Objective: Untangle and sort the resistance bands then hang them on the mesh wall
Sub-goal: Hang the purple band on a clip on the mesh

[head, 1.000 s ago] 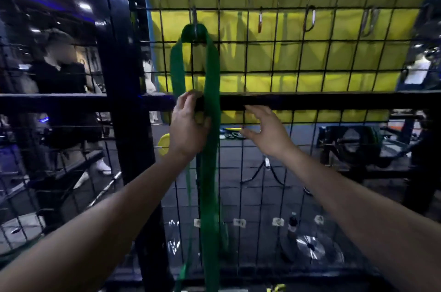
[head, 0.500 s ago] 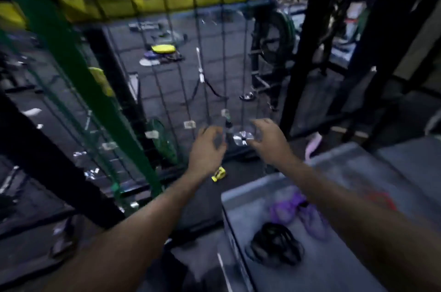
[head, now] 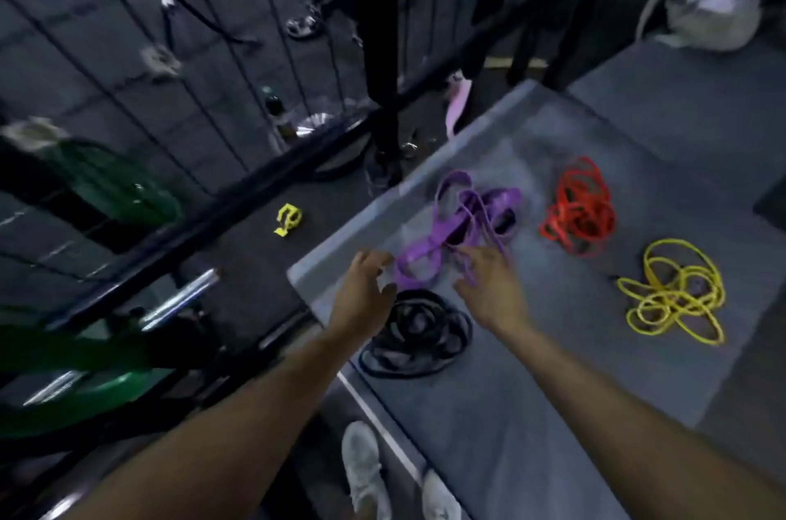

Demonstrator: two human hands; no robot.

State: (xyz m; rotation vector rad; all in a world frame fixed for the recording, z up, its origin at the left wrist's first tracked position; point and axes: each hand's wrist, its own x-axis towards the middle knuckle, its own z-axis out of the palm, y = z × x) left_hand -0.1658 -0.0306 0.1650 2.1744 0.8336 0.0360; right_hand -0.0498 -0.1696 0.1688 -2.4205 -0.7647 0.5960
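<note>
both hands reach over the grey surface (head: 553, 413) with fingers loosely spread, gripping nothing. the left hand (head: 361, 298) hovers at the surface's near-left corner; the right hand (head: 493, 294) is just at the near end of the purple band tangle (head: 463, 221), though blur hides whether its fingertips touch it. the black band coil (head: 417, 332) lies between the wrists. the red tangle (head: 580, 209) sits at 1 o'clock of the hands, the yellow one (head: 672, 294) at 3 o'clock. the mesh wall (head: 238, 30) stands at 11 o'clock.
</note>
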